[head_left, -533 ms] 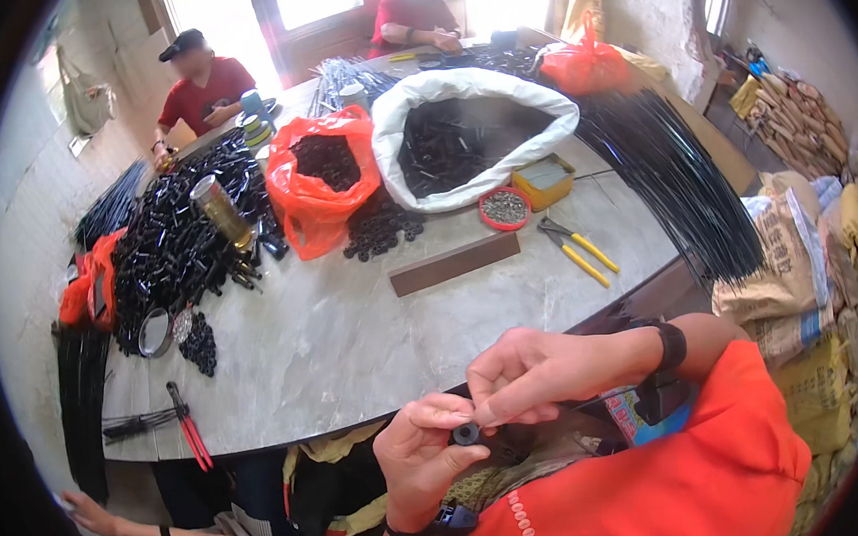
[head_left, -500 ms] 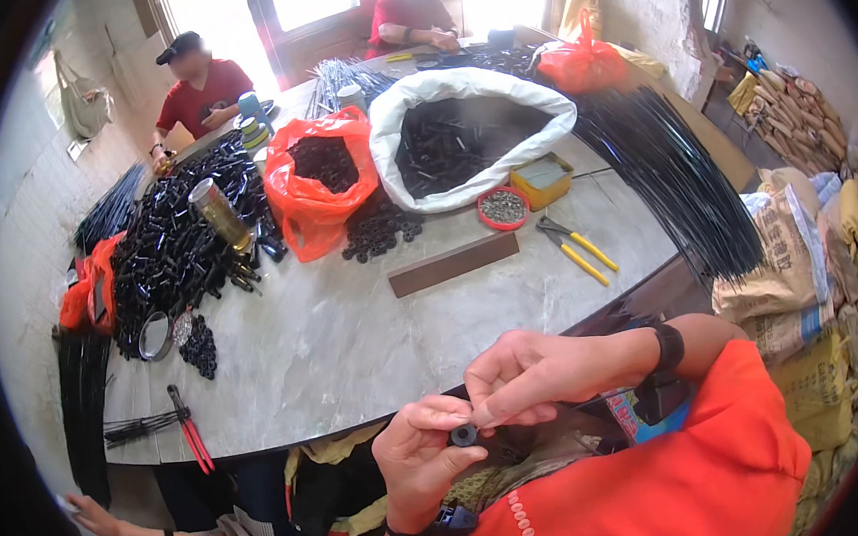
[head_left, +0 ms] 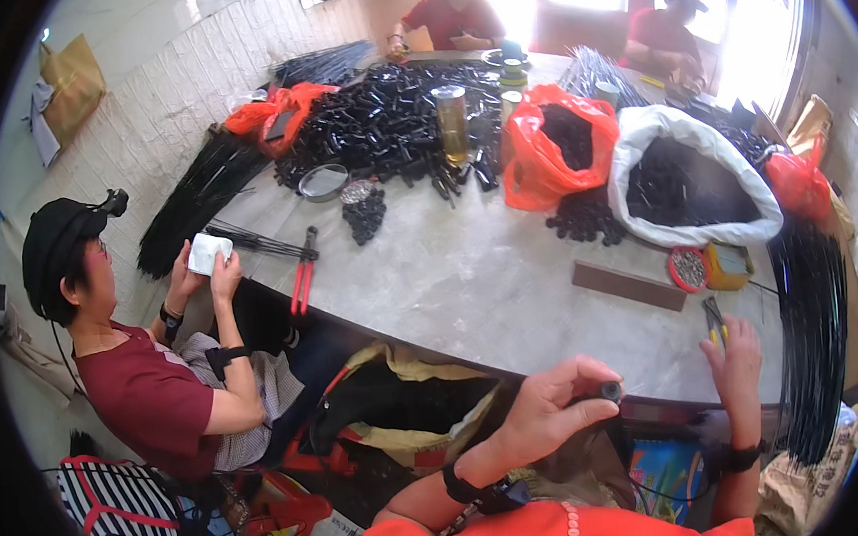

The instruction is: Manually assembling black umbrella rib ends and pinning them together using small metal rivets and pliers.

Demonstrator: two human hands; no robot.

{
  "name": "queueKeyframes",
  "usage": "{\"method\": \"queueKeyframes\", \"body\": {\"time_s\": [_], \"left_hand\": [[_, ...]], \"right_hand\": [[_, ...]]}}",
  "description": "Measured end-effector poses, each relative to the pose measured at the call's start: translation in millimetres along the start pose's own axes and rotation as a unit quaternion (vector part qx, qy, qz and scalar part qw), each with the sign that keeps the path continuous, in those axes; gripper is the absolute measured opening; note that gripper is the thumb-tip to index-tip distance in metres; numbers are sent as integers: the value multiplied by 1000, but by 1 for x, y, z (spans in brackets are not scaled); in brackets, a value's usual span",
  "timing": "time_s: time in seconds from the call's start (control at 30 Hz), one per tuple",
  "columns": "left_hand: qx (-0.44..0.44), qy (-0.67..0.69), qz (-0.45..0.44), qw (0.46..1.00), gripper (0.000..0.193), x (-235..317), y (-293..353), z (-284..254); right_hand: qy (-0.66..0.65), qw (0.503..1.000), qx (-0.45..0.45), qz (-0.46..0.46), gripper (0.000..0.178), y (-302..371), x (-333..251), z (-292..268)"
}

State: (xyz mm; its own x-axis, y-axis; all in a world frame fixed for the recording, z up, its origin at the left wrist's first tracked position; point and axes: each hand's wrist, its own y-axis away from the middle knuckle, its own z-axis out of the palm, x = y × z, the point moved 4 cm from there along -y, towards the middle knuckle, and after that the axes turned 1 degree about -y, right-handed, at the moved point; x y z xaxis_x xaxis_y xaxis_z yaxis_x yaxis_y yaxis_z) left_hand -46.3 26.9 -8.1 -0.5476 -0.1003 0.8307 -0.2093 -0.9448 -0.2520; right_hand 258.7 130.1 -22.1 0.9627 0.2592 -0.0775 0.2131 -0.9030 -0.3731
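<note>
Black and stubby, a small piece (head_left: 610, 391) with a round end is pinched between the thumb and fingertips of the left hand (head_left: 560, 402), which in the head view shows in front of the near edge of the grey table (head_left: 429, 268). The right hand (head_left: 736, 357) is at the same edge, by the yellow-handled pliers (head_left: 713, 312), its thumb and fingers about the handles; whether it grips them I cannot tell. Just beyond the pliers lie a flat brown bar (head_left: 629, 285), a red dish (head_left: 691, 288) of small metal bits and, beside the dish, a yellow box (head_left: 729, 277). Farther back stand a white sack (head_left: 632, 218) and an orange-red bag (head_left: 527, 178), both holding dark pieces, and left of the bag spreads a heap of glossy black parts (head_left: 381, 124), with a gold-coloured can (head_left: 453, 129) at its right side. Long black rods (head_left: 812, 343) droop over the table's right end. Near the left end, red-handled cutters (head_left: 302, 286) lie close to a seated co-worker (head_left: 141, 374), who holds a white object (head_left: 210, 252) in both hands, while two more people in red sit across the table
</note>
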Motion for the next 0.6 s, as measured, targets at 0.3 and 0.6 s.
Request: {"method": "queueKeyframes", "body": {"time_s": [0.3, 0.6], "left_hand": [[75, -41, 43, 995, 26, 0, -11, 24], [110, -83, 52, 989, 26, -9, -6, 46]], "right_hand": [[20, 995, -27, 97, 54, 1, 48, 50], [-821, 502, -163, 220, 37, 37, 34, 1]]}}
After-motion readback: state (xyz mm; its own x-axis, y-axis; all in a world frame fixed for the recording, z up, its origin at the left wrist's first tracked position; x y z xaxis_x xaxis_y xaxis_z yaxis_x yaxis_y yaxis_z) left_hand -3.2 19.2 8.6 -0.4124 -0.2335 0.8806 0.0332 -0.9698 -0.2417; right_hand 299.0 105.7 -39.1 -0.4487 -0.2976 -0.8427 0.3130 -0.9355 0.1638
